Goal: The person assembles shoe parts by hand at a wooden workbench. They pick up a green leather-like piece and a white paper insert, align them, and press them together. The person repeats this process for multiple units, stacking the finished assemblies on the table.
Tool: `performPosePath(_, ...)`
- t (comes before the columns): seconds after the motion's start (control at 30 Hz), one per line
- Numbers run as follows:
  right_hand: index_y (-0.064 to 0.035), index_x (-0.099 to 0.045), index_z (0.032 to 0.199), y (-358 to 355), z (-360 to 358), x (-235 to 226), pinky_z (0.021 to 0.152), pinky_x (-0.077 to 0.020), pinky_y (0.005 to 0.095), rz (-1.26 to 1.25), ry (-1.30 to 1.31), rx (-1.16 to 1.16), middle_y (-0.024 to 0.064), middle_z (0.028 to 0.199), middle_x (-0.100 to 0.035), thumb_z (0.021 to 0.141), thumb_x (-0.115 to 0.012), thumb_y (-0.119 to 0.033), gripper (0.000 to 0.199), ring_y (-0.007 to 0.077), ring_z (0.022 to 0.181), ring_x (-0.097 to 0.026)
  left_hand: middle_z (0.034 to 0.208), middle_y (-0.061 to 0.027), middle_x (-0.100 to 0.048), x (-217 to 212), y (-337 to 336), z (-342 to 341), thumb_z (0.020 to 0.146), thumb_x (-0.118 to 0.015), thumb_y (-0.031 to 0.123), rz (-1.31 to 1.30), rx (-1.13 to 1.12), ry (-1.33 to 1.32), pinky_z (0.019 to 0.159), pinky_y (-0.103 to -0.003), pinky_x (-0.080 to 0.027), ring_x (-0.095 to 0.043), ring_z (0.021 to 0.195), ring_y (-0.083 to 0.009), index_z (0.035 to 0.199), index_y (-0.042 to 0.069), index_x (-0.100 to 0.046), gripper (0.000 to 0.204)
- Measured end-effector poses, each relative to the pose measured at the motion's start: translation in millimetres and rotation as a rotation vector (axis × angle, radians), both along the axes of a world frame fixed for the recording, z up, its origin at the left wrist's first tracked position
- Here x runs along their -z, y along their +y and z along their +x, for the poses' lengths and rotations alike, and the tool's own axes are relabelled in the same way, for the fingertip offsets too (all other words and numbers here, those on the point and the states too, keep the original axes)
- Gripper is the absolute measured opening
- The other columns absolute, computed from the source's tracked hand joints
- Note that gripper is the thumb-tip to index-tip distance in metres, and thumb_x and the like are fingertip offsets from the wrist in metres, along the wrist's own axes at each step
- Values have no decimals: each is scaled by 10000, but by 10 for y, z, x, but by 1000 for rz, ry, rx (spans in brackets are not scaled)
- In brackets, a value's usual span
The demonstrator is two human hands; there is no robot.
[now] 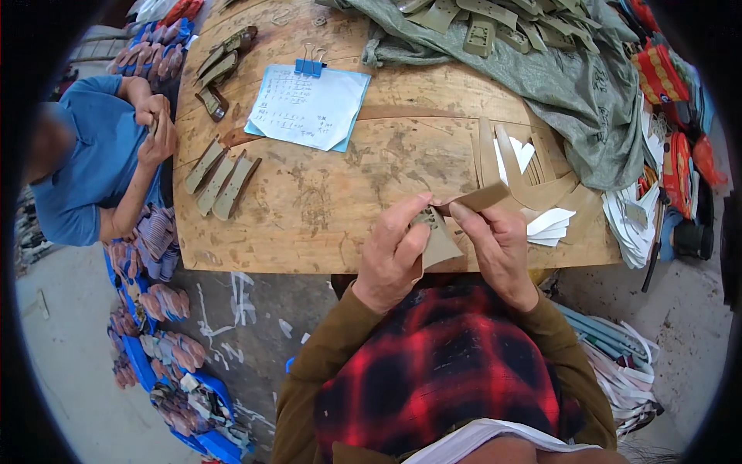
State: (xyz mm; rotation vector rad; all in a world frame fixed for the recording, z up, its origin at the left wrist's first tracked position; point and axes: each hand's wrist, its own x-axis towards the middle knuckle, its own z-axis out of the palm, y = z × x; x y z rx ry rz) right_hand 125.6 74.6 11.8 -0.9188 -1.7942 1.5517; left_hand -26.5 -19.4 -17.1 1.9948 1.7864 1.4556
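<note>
While seen from the head camera, both hands raised just above the near edge of the round wooden counter (309, 224), working one tan strap piece (464, 203) between them. Left hand (394, 255) closed around the lower, triangular end of the piece, thumb and forefinger pinched at its top; right hand (498, 247) pinched on the long strip end that angles up to the right. Seemingly mid-step in folding or fitting the strap ends together, judged from the grip alone. Next move likely calling for a firm pinch from the left while the right bends or threads the strip, with care not to let the small junction slip. Just beyond the hands, a fan of loose tan strips (533, 166) with white paper cut-outs (550, 226); farther left, three finished olive pieces (220, 182) laid side by side; beyond, a clipped sheet of paper (309, 108); at top right, a green cloth (572, 77) carrying more olive parts. At far left, a co-worker in a blue shirt (93, 162), hands busy near the counter's rim. Hard to tell: the exact join under the fingertips, hidden by the thumbs; the piled coloured items on the floor (166, 356), bent and blurred toward the rim.
</note>
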Motion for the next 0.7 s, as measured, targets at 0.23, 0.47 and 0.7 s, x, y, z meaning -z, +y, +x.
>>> performPosePath(0.23,30,-700,1077,-77,-42,72,648,-473,248,7,82,139,79,828,-694,966,-573,-64,193,94,719,-592,1305,-164,-538,66,140,131,682,-697,-42,-67,-89,41,838,-392,-550,-593,1117,-347,1019,45,-529,386)
performPosePath(0.47,27,-700,1081,-48,89,-47,708,-457,214,-215,60,152,12,858,-666,994,-531,-131,247,75,761,-572,1321,-191,-531,99,184,199,726,-600,-108,-147,-122,32,877,-404,-546,-587,1141,-366,1044,34,-503,361)
performPosePath(0.7,66,-642,1134,-37,101,-230,908,-487,316,-252,37,143,124,1056,-685,1020,-417,-187,358,187,935,-666,1324,-168,-535,126,178,180,684,-659,-59,-186,-146,106,822,-407,-547,-596,1108,-355,1064,41,-529,414)
